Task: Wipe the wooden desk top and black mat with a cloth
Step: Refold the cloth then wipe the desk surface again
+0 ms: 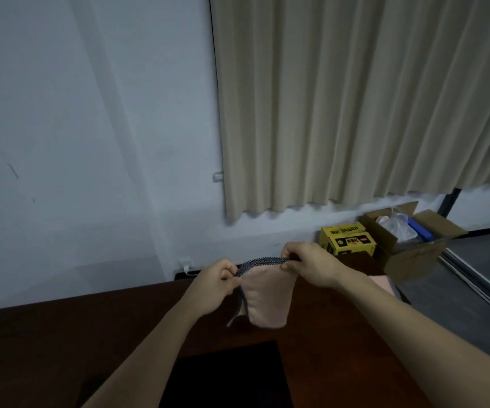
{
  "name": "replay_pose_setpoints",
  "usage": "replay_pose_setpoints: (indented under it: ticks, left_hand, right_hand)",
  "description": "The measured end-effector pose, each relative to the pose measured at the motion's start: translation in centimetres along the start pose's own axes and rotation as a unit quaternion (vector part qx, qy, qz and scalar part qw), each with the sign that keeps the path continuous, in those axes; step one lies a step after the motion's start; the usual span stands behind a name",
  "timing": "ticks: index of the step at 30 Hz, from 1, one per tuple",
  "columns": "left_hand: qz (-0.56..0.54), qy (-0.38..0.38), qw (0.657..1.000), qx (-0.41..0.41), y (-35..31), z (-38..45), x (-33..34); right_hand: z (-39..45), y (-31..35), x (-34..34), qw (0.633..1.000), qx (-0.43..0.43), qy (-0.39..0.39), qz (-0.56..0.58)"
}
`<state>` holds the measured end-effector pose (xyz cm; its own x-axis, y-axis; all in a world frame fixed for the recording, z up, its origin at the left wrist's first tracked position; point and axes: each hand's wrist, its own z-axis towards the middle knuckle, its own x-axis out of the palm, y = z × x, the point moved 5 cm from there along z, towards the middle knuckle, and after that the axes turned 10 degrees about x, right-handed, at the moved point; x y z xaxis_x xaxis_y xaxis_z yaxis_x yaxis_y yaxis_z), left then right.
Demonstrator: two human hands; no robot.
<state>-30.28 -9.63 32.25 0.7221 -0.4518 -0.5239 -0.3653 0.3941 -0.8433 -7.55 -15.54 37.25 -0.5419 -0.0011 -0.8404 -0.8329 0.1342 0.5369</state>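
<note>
Above desk [61, 334], left hand [217, 282] and right hand [308, 265] pinch cloth [267, 298]; cardboard box [414, 254] holds plastic.

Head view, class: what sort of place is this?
Probably a plain room used as an office or store: a wooden desk against a bare wall, a long beige curtain, and cardboard boxes on the floor.

body: two bare forearms | left hand [217, 282] | right hand [311, 265] | sleeves: none visible | jewellery: none visible
</note>
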Motion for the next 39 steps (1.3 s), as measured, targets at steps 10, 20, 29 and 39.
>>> replay_pose_setpoints:
  ticks: [10, 20, 29, 39]
  left_hand:
    - [-0.037, -0.007, 0.999, -0.039, 1.1, -0.1, 4.3]
    - [0.03, 0.024, 0.996, 0.079, -2.0, 0.9, 2.9]
    - [0.022, -0.003, 0.997, 0.076, -3.5, 2.3, 0.6]
    - [0.018, -0.037, 0.997, 0.062, -3.7, 5.0, 0.4]
  right_hand:
    - [-0.4, -4.0, 2.1, 0.998, 0.046, -0.029, 0.035]
    - [-1.4, -3.2, -1.0, 0.995, -0.007, -0.054, 0.079]
    - [-0.4, -3.8, -1.8, 0.992, 0.009, -0.031, 0.121]
    - [0.7, -4.9, -1.6, 0.979, 0.027, -0.135, 0.153]
